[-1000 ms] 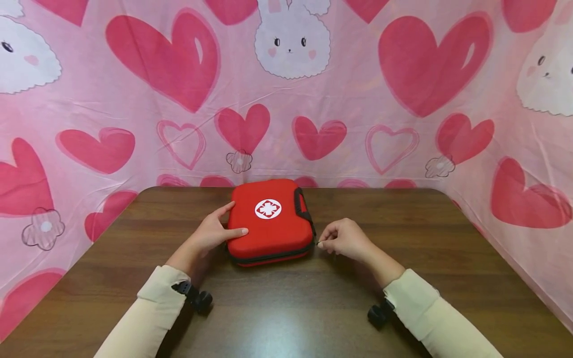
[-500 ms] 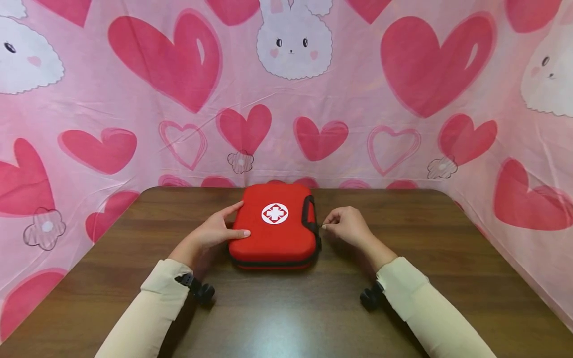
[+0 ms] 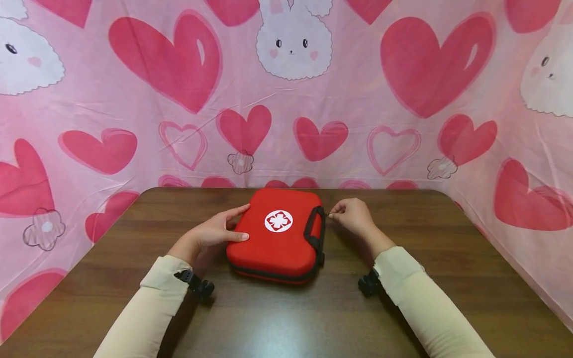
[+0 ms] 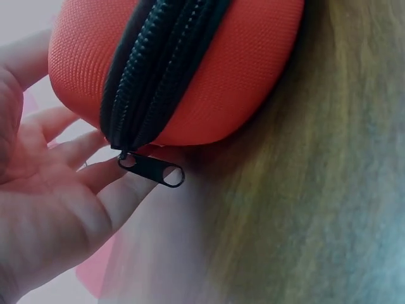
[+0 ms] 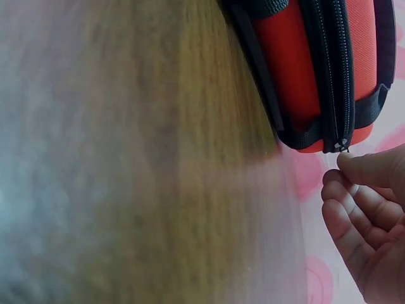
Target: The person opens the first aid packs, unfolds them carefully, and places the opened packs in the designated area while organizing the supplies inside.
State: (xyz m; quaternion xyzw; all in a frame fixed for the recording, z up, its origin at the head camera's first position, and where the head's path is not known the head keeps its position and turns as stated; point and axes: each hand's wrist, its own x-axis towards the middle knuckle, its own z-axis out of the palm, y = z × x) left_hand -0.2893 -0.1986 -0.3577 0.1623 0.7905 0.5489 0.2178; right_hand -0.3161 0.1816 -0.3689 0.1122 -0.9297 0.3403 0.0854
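A red first-aid case [image 3: 273, 253] with a white cross emblem [image 3: 278, 221] lies on the table, turned slightly. My left hand [image 3: 210, 234] holds its left side, thumb on the lid and fingers along the side. In the left wrist view a black zipper pull [image 4: 152, 170] hangs loose at the zipper's end, in front of those fingers. On the right side, by the black handle [image 3: 312, 226], my right hand [image 3: 353, 217] pinches a second zipper pull, mostly hidden by the fingertips. The right wrist view shows the zipper's two tooth rows [image 5: 334, 69] running apart down to the slider [image 5: 342, 145].
The brown wooden table [image 3: 286, 318] extends on all sides of the case. Behind it and at both sides hangs a pink cloth [image 3: 286, 94] with hearts and rabbits. Each wrist wears a black camera on a strap [image 3: 203, 288].
The case has turned clockwise and come a little nearer, its right side swinging toward me. My right hand has moved away along that side with the zipper pull. The left hand keeps its hold.
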